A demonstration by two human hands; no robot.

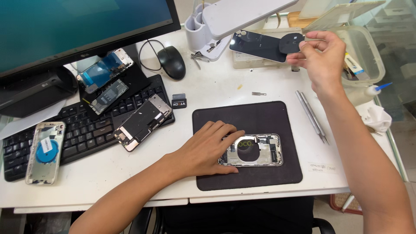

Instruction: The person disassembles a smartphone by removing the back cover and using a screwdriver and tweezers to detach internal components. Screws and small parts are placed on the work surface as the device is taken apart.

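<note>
My left hand (208, 147) lies flat on the left end of an opened phone frame (260, 151), which rests on a dark work mat (255, 117). The frame has a round opening in its middle and bare parts around it. My right hand (320, 54) is raised over the back right of the desk and pinches a thin black round piece (289, 42) between thumb and fingers. Just left of that piece a dark glass phone back panel (255, 44) lies on a pale box.
A black keyboard (78, 130) carries several stripped phone housings (142, 122); another frame (45, 151) lies at its left end. A monitor (65, 30), mouse (171, 61), tweezers (312, 116), a small blade (259, 93), a clear plastic tub (364, 52) and a white lamp (234, 15) stand around.
</note>
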